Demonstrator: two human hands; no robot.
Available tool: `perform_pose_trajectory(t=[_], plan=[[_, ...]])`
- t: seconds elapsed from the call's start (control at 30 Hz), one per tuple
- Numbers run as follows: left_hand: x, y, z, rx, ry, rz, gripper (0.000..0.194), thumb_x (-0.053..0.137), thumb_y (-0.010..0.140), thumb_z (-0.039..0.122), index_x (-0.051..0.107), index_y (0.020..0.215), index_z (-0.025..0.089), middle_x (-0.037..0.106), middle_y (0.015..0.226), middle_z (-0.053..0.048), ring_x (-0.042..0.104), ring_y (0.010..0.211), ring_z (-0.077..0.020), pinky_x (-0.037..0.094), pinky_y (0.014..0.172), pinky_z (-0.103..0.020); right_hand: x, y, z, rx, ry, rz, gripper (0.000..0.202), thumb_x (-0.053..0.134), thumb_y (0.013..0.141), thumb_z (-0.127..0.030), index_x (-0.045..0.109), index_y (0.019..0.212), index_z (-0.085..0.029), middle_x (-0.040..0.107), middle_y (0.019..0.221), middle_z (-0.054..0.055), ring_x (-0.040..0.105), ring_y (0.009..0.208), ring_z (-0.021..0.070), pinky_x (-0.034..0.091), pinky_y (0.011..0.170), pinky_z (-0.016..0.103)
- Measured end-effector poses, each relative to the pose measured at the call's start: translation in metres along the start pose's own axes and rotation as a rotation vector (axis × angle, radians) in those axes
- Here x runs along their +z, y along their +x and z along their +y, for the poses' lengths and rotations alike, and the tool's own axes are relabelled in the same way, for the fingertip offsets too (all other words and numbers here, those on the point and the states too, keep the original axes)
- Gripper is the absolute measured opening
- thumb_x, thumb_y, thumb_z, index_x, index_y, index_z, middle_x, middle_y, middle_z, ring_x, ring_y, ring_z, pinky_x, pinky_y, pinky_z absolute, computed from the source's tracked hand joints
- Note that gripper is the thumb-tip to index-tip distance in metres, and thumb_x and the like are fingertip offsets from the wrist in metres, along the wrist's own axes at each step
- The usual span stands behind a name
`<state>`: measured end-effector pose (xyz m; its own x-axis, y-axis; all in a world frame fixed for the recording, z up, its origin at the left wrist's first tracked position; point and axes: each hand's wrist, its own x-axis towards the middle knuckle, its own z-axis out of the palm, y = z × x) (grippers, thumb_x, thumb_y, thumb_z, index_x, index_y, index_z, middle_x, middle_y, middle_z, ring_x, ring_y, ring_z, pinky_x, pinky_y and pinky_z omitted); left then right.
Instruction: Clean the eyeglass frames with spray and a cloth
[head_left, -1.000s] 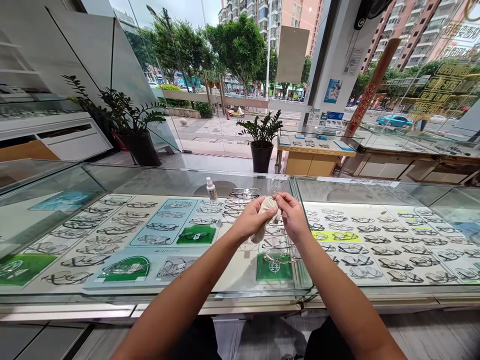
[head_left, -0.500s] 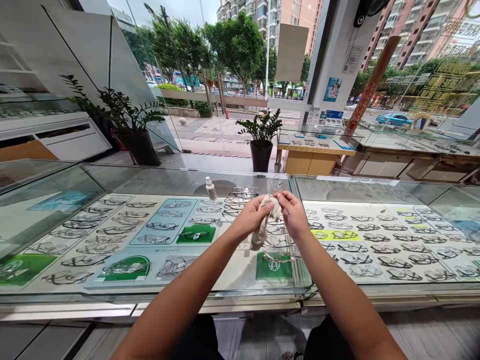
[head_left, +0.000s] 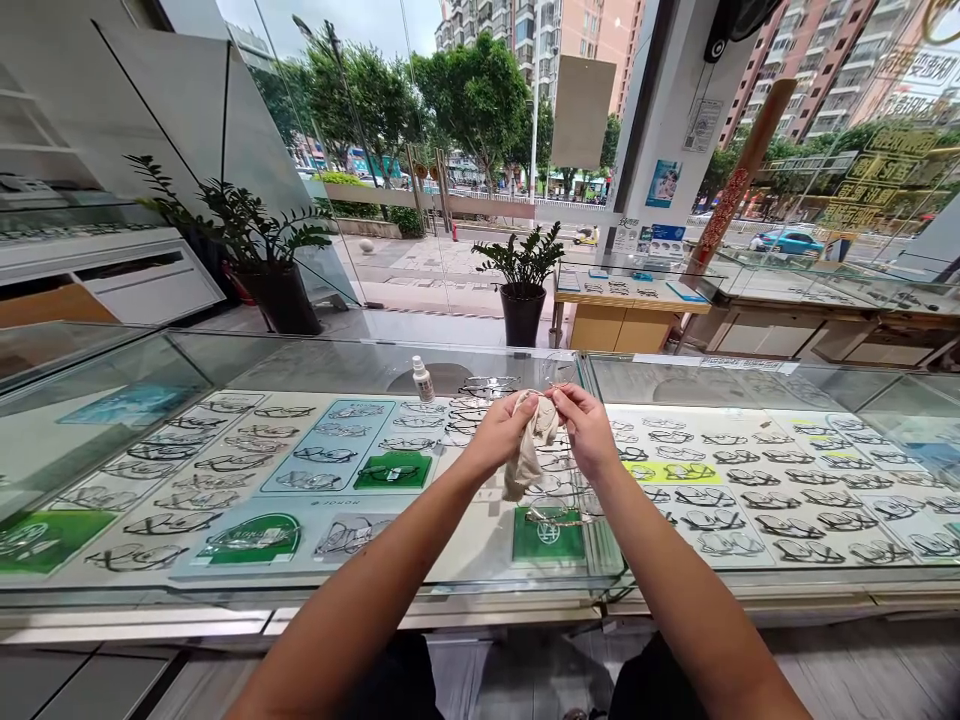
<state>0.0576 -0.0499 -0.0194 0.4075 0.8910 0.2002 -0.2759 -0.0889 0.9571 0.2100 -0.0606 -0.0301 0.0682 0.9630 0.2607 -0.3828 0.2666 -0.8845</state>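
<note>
My left hand [head_left: 497, 434] is closed on a crumpled beige cleaning cloth [head_left: 525, 462], thumb on top, and the cloth's loose end hangs below the fingers. Right beside it, my right hand [head_left: 589, 430] pinches a thin-framed pair of eyeglasses [head_left: 553, 380]. Only bits of thin rim and temple show above the fingertips; the cloth and hands hide the rest. Both hands meet above the glass display counter [head_left: 480, 560]. Beyond the left hand, a small white bottle [head_left: 423, 382] with a printed label stands upright on the glass top.
Under the glass lie rows of eyeglasses, among them frames on a green card [head_left: 391, 472] and a lower green card [head_left: 549, 536]. A second display case [head_left: 750, 580] adjoins on the right. Past the counter are potted plants [head_left: 523, 312] and a wooden cabinet [head_left: 622, 325].
The left thumb and fingers have shifted slightly on the cloth, which is now spread more toward the right fingertips. Both hands stay in nearly the same place; the bottle has not moved.
</note>
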Motion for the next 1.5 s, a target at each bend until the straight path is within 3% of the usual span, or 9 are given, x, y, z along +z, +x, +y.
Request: perform_pose_trajectory(t=[0.1,0.23,0.4,0.6,0.8,0.97,1.17,1.37,1.5], plan=[[-0.001,-0.001,0.002,0.003,-0.003,-0.042,0.05,0.082,0.081,0.06,0.07,0.098,0.015,0.071,0.081,-0.004,0.065,0.072,-0.0153,0.052,0.068,-0.025,-0.002,0.002,0.002,0.009,0.002,0.008,0.029,0.084,0.08,-0.048,0.075,0.091,-0.023,0.073,0.094,0.002,0.056,0.072,0.0148,0.047,0.067,0.03],[0.002,-0.002,0.002,-0.021,-0.03,0.007,0.051,0.089,0.075,0.054,0.066,0.099,0.015,0.067,0.076,0.0,0.057,0.059,-0.0105,0.048,0.057,-0.023,0.0,0.0,0.005,-0.002,0.011,-0.021,0.029,0.085,0.08,-0.047,0.075,0.092,-0.024,0.075,0.097,0.003,0.06,0.079,0.0167,0.05,0.074,0.031],[0.007,0.0,-0.005,0.023,-0.038,0.083,0.052,0.083,0.079,0.062,0.063,0.093,0.016,0.063,0.068,0.003,0.055,0.054,-0.009,0.044,0.053,-0.021,0.004,-0.002,0.003,-0.037,0.027,-0.033,0.026,0.088,0.079,-0.044,0.078,0.092,-0.024,0.075,0.096,0.003,0.064,0.09,0.0187,0.052,0.081,0.031],[0.007,0.003,-0.009,0.009,-0.049,0.042,0.056,0.074,0.084,0.07,0.064,0.098,0.016,0.067,0.071,0.0,0.063,0.06,-0.0137,0.052,0.06,-0.026,0.001,0.0,-0.001,-0.012,0.019,0.006,0.028,0.088,0.077,-0.046,0.079,0.088,-0.022,0.073,0.092,0.002,0.053,0.068,0.0134,0.046,0.063,0.028],[0.008,0.0,-0.003,0.023,0.002,0.073,0.053,0.091,0.072,0.052,0.065,0.099,0.015,0.064,0.075,0.002,0.051,0.058,-0.0084,0.043,0.056,-0.021,0.002,0.001,0.004,-0.011,0.012,0.017,0.031,0.088,0.076,-0.049,0.078,0.089,-0.023,0.076,0.094,0.003,0.058,0.075,0.0156,0.05,0.073,0.031],[0.007,0.003,-0.007,0.073,0.061,0.13,0.053,0.074,0.085,0.067,0.064,0.084,0.015,0.058,0.064,0.003,0.047,0.055,-0.009,0.037,0.054,-0.022,0.005,-0.002,0.003,-0.019,0.015,-0.001,0.03,0.09,0.075,-0.047,0.078,0.089,-0.023,0.074,0.091,0.002,0.06,0.081,0.0168,0.05,0.075,0.03],[-0.006,0.003,0.006,0.039,0.216,0.028,0.061,0.058,0.092,0.075,0.067,0.082,0.016,0.059,0.065,0.0,0.048,0.054,-0.0106,0.034,0.05,-0.023,-0.006,0.004,-0.013,-0.026,0.122,0.042,0.028,0.09,0.076,-0.045,0.078,0.088,-0.023,0.074,0.095,0.002,0.06,0.081,0.0148,0.049,0.074,0.028],[-0.028,-0.003,0.034,0.141,0.239,0.273,0.06,0.062,0.089,0.077,0.059,0.075,0.018,0.052,0.062,0.002,0.042,0.051,-0.0101,0.034,0.048,-0.024,-0.021,0.009,-0.031,-0.003,0.295,0.064,0.022,0.088,0.078,-0.039,0.075,0.086,-0.024,0.076,0.102,0.002,0.065,0.086,0.0154,0.051,0.073,0.027],[-0.047,-0.006,0.051,0.344,0.294,0.548,0.054,0.048,0.1,0.07,0.059,0.082,0.02,0.053,0.069,0.0,0.044,0.054,-0.0123,0.035,0.051,-0.026,-0.022,0.008,-0.03,0.023,0.317,0.012,0.016,0.084,0.083,-0.036,0.074,0.086,-0.024,0.076,0.101,0.003,0.066,0.088,0.0156,0.052,0.076,0.027]])
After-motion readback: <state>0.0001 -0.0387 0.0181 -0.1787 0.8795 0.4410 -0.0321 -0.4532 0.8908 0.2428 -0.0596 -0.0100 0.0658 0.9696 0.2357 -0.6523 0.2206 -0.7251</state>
